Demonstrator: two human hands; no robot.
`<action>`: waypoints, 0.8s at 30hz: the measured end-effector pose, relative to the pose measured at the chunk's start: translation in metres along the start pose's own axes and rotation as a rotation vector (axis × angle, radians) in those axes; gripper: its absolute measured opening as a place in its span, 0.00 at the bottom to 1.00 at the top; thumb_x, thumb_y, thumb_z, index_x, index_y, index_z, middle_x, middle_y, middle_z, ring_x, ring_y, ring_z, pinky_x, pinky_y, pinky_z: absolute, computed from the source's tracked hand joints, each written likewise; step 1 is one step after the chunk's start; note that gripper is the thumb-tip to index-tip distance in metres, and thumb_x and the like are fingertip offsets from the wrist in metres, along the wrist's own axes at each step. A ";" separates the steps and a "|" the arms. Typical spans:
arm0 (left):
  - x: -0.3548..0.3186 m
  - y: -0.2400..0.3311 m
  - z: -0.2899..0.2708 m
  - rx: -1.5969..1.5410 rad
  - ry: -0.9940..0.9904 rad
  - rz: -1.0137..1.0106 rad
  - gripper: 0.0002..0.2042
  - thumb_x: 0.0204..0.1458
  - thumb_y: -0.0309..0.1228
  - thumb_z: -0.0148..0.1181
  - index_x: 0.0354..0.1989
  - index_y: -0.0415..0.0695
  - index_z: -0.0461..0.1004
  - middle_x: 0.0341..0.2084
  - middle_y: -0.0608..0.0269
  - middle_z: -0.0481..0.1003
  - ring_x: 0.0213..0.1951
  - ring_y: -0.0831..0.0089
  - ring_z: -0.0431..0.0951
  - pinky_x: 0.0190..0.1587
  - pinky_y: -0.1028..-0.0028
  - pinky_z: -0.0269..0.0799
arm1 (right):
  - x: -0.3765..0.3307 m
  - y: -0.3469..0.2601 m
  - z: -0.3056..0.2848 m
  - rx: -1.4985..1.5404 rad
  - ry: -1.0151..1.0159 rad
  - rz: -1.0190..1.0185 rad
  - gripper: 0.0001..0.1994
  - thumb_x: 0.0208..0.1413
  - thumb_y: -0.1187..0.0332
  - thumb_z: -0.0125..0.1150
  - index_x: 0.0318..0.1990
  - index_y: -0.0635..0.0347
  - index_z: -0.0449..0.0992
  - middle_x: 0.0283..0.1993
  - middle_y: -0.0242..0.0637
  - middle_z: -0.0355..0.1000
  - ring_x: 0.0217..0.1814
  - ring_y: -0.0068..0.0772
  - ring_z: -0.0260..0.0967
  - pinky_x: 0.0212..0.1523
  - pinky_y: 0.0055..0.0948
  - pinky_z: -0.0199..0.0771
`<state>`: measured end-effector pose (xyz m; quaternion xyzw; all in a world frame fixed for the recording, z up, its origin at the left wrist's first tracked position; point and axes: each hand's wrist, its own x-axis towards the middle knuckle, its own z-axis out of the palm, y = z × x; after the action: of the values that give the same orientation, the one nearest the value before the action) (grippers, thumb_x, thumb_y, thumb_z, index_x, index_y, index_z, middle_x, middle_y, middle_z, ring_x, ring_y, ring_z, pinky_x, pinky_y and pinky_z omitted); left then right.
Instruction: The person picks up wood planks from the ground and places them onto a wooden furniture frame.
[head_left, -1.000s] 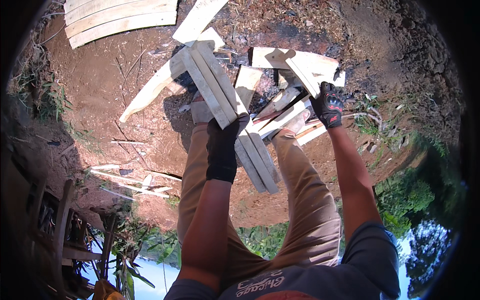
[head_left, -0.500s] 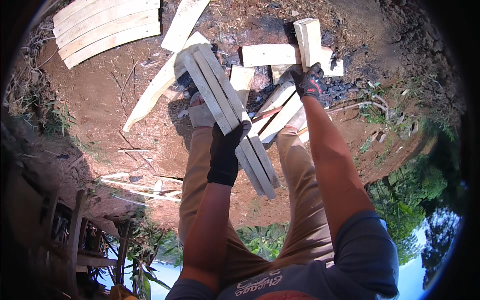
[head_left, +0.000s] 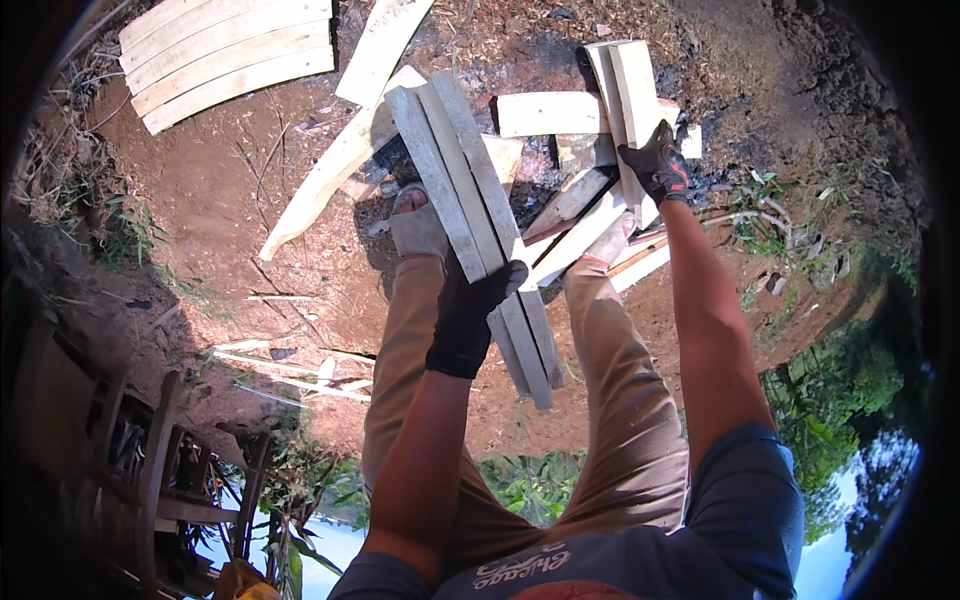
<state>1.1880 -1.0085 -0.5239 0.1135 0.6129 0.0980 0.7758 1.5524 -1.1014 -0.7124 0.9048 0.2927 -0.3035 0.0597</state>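
Fingers of my left hand [head_left: 477,310] are wrapped firmly round three long sticks [head_left: 467,190], held slanting above the ground [head_left: 210,200], in front of my legs. On my right hand [head_left: 662,168] they are spread, thumb at the edge of a pair of sticks [head_left: 632,95]; I can't tell whether it presses. So far, I judge, three are bundled; the pair stays apart, and loose planks [head_left: 553,114] lie scattered. Half a second ago the pair's lower ends met my right glove; now they reach past my thumb, while my left grip is unchanged.
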 end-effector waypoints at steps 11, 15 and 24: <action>0.009 -0.020 -0.016 -0.026 -0.051 -0.007 0.30 0.54 0.19 0.68 0.66 0.39 0.64 0.49 0.57 0.80 0.49 0.67 0.84 0.51 0.68 0.84 | -0.194 -0.043 0.009 0.634 -0.426 -0.519 0.27 0.64 0.50 0.65 0.66 0.54 0.76 0.61 0.48 0.79 0.67 0.49 0.74 0.62 0.44 0.76; 0.007 -0.036 -0.036 -0.051 -0.141 -0.012 0.33 0.56 0.21 0.69 0.70 0.40 0.63 0.52 0.57 0.79 0.51 0.67 0.84 0.53 0.68 0.84 | -0.256 -0.118 -0.020 0.665 -0.525 -0.303 0.27 0.61 0.51 0.68 0.61 0.59 0.77 0.53 0.50 0.81 0.57 0.50 0.79 0.53 0.41 0.80; -0.012 -0.015 -0.028 0.058 0.052 0.012 0.14 0.70 0.38 0.58 0.51 0.39 0.74 0.31 0.65 0.76 0.32 0.77 0.78 0.36 0.76 0.74 | -0.274 -0.159 -0.049 0.504 -0.041 -0.575 0.28 0.60 0.54 0.68 0.62 0.58 0.72 0.47 0.49 0.78 0.48 0.51 0.80 0.52 0.48 0.79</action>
<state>1.1587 -1.0251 -0.5236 0.1371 0.6349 0.0879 0.7553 1.3114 -1.0921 -0.5020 0.7659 0.4494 -0.3882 -0.2465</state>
